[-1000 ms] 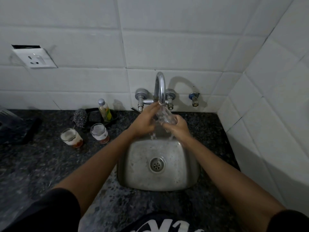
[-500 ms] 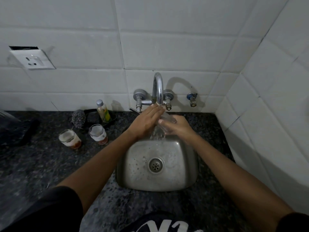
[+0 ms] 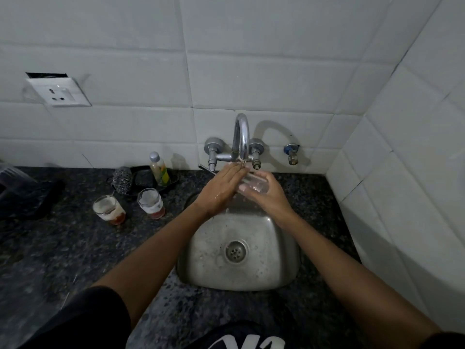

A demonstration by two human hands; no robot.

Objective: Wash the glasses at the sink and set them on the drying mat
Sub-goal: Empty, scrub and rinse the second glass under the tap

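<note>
Both hands (image 3: 247, 191) on clear glass (image 3: 253, 183), above sink (image 3: 289, 268) back edge

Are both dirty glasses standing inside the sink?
No, the two dirty glasses stand on the countertop left of the sink.

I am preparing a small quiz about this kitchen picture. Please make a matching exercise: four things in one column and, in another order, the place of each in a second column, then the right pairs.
Things:
1. clear glass
2. two dirty glasses
3. small bottle
4. wall socket

Places:
A. on the tiled wall, far left
B. in the right hand, under the tap, with the left hand against it
C. on the dark counter, left of the sink
D. upright in a black dish by the wall

Pairs: 1-B, 2-C, 3-D, 4-A
</note>
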